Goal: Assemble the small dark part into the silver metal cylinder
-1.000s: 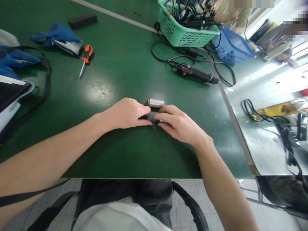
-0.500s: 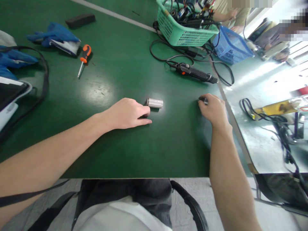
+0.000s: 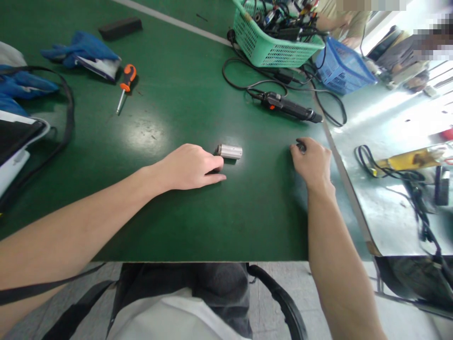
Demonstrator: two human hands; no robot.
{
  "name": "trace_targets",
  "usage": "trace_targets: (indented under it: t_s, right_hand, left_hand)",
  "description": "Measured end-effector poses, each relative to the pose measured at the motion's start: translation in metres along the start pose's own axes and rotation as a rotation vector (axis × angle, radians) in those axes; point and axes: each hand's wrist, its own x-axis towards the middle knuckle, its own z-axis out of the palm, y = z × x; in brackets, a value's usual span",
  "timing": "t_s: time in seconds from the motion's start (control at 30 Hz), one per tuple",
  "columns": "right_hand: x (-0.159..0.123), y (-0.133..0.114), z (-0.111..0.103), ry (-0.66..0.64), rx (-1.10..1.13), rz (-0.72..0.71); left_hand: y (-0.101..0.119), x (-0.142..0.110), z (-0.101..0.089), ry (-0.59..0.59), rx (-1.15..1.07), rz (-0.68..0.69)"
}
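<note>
A short silver metal cylinder with a dark left end lies on the green table. Beside that end rests my left hand, palm down, its thumb stretched out and apart from the bent index finger. Whether its hidden fingertips touch the cylinder cannot be made out. Farther right, near the table's seam, my right hand is closed with thumb and finger around a small dark, partly shiny metal piece. Most of that piece is covered by the fingers.
Beyond my hands lies a black electric screwdriver with its cable. A green basket of tools and a blue basket stand behind it. An orange-handled screwdriver lies left. Two people sit at the far right.
My right hand has shifted slightly left over the table, its thumb and finger a little changed around the small piece. The left hand and the cylinder stay put; the view has shifted slightly.
</note>
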Motion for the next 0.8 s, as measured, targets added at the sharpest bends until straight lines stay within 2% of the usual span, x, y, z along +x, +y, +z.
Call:
trace_targets:
  t_s: [0.13,0.23,0.37,0.43,0.53,0.6,0.7,0.8]
  right_hand:
    - [-0.003,-0.002,0.0,0.007,0.038,0.008]
    - [-0.006,-0.01,-0.005,0.071,0.085,-0.001]
    - [-0.013,-0.047,-0.017,0.155,0.185,-0.136]
    - [-0.018,-0.077,-0.023,0.122,0.259,-0.29]
    - [-0.023,-0.122,-0.024,-0.034,0.346,-0.561]
    - [-0.025,-0.145,-0.02,-0.132,0.367,-0.665]
    - [-0.028,-0.16,-0.014,-0.206,0.377,-0.705]
    - [-0.032,-0.159,-0.017,-0.225,0.388,-0.731]
  left_hand:
    - [0.0,-0.001,0.0,0.005,-0.001,0.001]
    - [0.001,-0.001,0.0,0.011,0.0,0.002]
    - [0.001,-0.001,0.0,0.021,0.009,0.003]
    - [0.001,-0.001,-0.001,0.022,0.008,0.004]
    - [0.002,-0.002,-0.002,0.032,0.006,0.01]
    - [0.002,-0.003,-0.002,0.05,-0.001,0.016]
    - [0.003,-0.004,-0.002,0.085,-0.032,0.02]
    - [0.005,-0.003,-0.004,0.114,-0.068,-0.009]
